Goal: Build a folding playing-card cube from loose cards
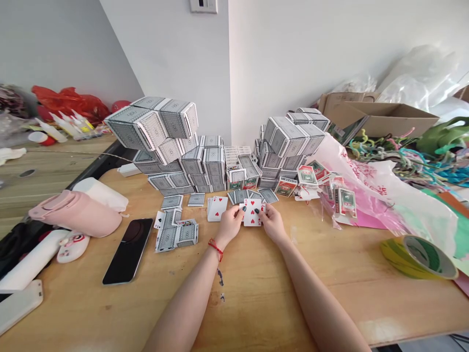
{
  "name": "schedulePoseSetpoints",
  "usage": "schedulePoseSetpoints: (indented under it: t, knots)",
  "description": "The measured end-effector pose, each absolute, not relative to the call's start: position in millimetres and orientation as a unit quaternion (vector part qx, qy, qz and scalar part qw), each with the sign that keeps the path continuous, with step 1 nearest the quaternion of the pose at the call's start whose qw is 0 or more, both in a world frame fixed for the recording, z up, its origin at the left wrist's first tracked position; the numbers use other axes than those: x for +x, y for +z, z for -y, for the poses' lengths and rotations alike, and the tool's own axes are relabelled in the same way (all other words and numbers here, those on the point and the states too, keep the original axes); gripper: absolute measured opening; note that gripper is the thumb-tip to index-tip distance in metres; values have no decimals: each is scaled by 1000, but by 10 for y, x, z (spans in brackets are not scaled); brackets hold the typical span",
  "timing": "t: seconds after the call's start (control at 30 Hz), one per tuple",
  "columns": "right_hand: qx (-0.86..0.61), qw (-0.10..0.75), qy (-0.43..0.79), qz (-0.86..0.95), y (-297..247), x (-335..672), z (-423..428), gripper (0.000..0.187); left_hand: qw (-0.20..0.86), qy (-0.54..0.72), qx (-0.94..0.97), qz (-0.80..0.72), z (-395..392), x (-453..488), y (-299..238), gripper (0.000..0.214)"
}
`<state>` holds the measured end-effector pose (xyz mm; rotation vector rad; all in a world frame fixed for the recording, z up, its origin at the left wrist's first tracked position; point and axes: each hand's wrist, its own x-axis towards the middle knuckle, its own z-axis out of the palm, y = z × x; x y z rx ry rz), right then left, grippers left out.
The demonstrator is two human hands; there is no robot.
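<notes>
Both hands meet over playing cards near the middle of the wooden table; the front card shows red hearts. My left hand, with a red cord at the wrist, pinches the left edge, thumb on the face. On the right edge my right hand grips in the same way. Just left of them lies a face-up stack of playing cards with a two of hearts on top. Behind the hands, several face-down cards lie spread out. A folded-card piece lies further left.
Tall structures of folded-card blocks rise at the left and right. Card boxes lie beside the right one. Around the table are a black phone, a pink bottle, a tape roll and a cardboard box.
</notes>
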<state>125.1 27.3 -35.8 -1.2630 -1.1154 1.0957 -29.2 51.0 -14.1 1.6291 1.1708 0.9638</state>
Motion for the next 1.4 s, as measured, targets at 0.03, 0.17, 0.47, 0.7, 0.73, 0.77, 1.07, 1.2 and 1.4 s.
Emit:
schedulePoseSetpoints:
  t: [0.03,0.17,0.47,0.7,0.73,0.77,1.07,1.2,1.4]
  knots:
    - [-530,537,461,467,-354,1249,-273,36,442,388,657,-471,-507,-291,-132,28]
    - [-532,538,460,465,-329,1239,-267,35,436,389,661,-471,-501,-290,-118,29]
    - [-541,538,448,466,-331,1240,-257,33,425,384,667,-477,-500,-290,-124,28]
    - [-520,550,478,446,-324,1220,-264,32,414,385,675,-474,-504,-298,-140,27]
    - [-521,550,480,444,-317,1216,-262,33,414,385,675,-473,-505,-300,-142,27]
    - [-523,549,480,442,-311,1214,-260,34,417,385,674,-472,-504,-301,-144,27]
    - [-527,545,477,444,-282,1223,-264,33,526,374,616,-452,-520,-330,-126,28]
    - [-513,553,501,424,-269,1223,-270,36,613,344,588,-402,-555,-417,-81,25]
    - [-500,561,519,408,-251,1234,-263,37,646,305,598,-363,-582,-506,-25,25]
